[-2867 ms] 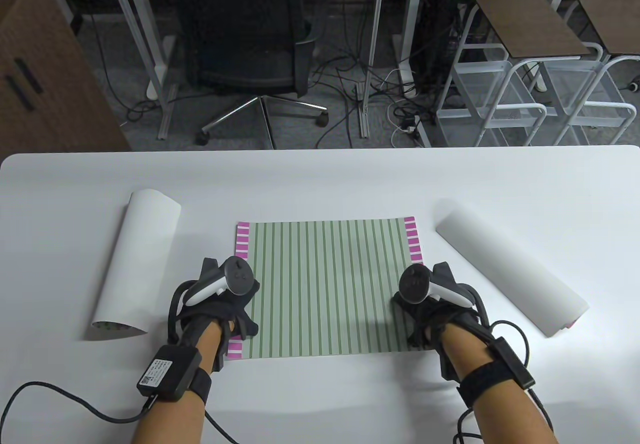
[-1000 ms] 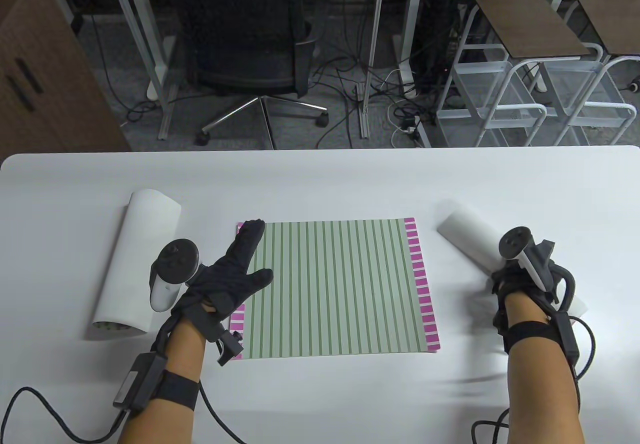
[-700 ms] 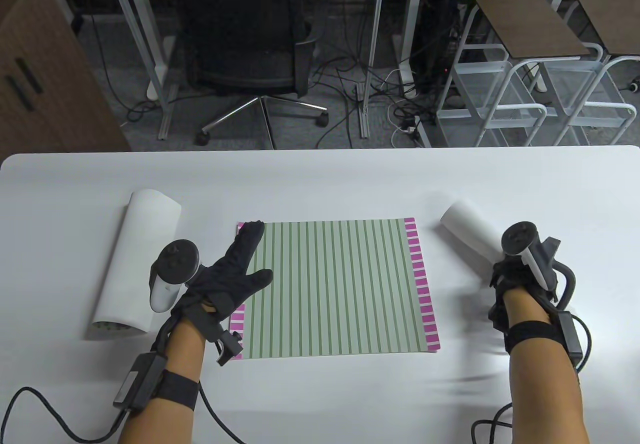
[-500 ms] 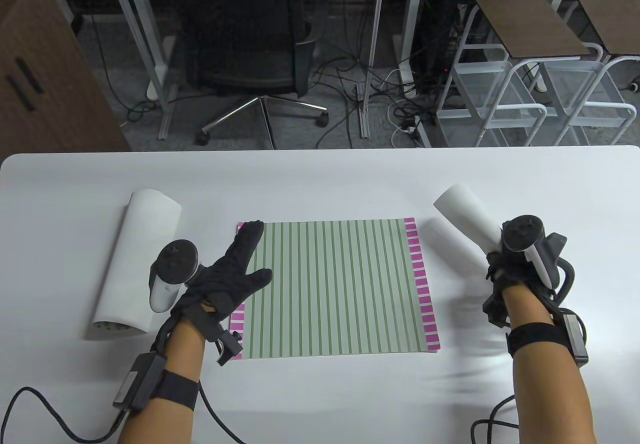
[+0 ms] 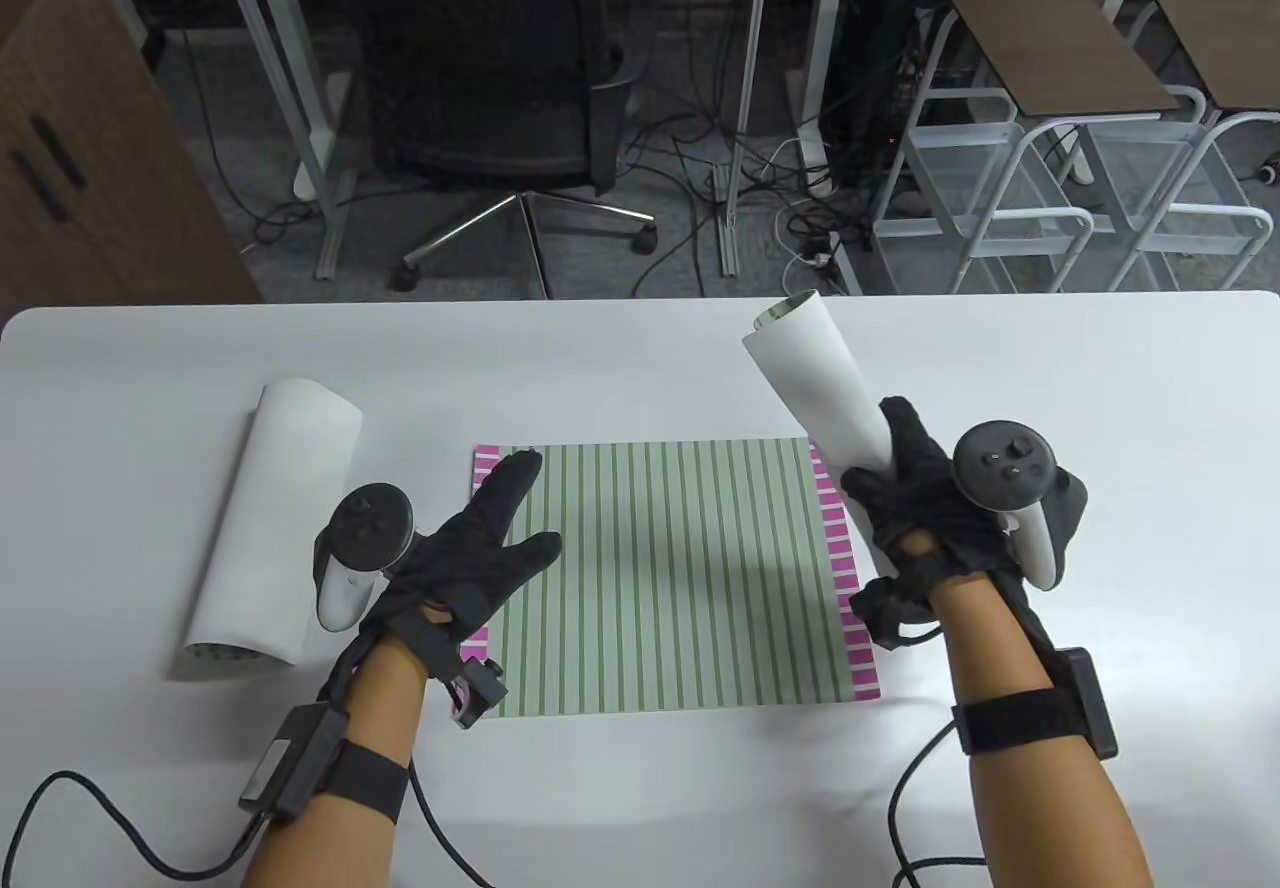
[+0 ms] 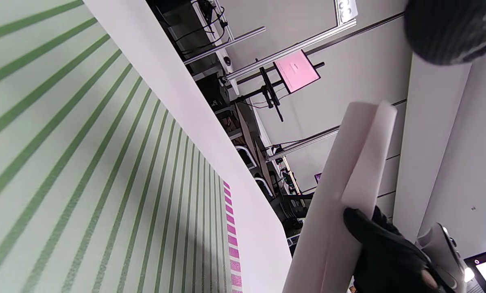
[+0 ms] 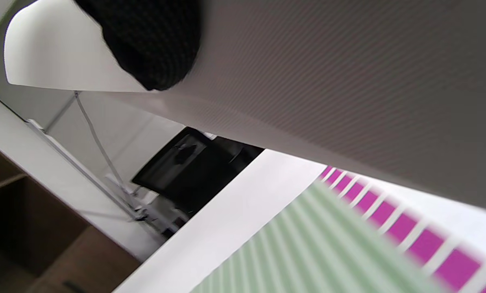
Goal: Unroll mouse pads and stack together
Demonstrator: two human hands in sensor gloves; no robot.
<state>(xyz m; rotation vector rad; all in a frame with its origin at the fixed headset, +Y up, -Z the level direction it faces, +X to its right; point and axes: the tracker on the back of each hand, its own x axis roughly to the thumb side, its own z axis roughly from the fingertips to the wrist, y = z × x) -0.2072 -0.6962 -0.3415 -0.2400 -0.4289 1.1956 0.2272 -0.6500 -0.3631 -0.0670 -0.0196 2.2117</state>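
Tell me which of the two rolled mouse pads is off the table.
The roll gripped by the right hand, tilted up above the striped pad's right edge. The other roll lies untouched on the table, left of the left hand.

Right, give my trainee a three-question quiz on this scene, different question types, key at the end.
1. True or false: the right hand holds a rolled mouse pad off the table.
2. How many pads remain rolled?
3. The left hand rests on: A) the left roll B) the striped flat pad C) bare table.

Key: 1 true; 2 two; 3 B.
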